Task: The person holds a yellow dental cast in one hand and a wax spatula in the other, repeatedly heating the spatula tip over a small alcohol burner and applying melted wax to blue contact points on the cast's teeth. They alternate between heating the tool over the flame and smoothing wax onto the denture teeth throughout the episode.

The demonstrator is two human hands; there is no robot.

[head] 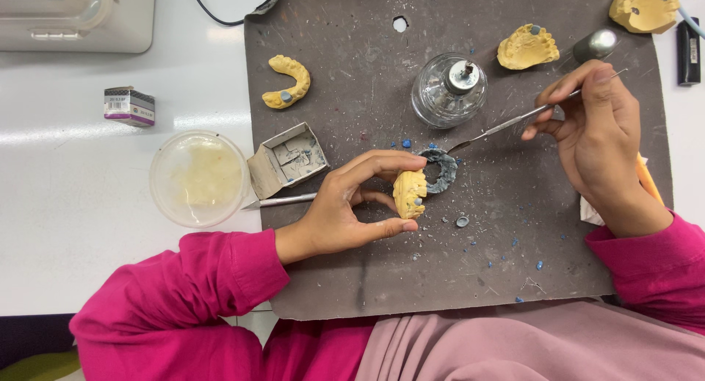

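The left hand point(345, 208) is pinching a small yellow dental cast point(409, 194) between thumb and forefinger, fingers closed on it from above and below, and is holding it just over the dark mat point(367, 80) near the middle of the view. The right hand point(598, 135) is gripping a thin metal instrument point(507, 125) like a pen, fingers closed round its upper shaft. The instrument's long axis is running down and to the left from that hand, and its flat tip is ending at the rim of a grey-blue wax ring point(439, 169) that is lying just right of the cast, touching or nearly touching it. So the cast is sitting to the left of the tool tip, with the left hand already on it and the right hand well apart to the right.

Behind the tip a glass spirit lamp point(448, 95) is standing, unlit as far as can be told. Other yellow casts are lying on the mat: an arch-shaped one point(288, 81) at upper left, one point(527, 47) beside the lamp. A small open cardboard box point(288, 161) and a second metal tool point(280, 200) are lying left of the wrist, and a round clear plastic dish point(200, 178) is sitting on the white bench point(73, 241). Blue wax crumbs are dotting the mat.
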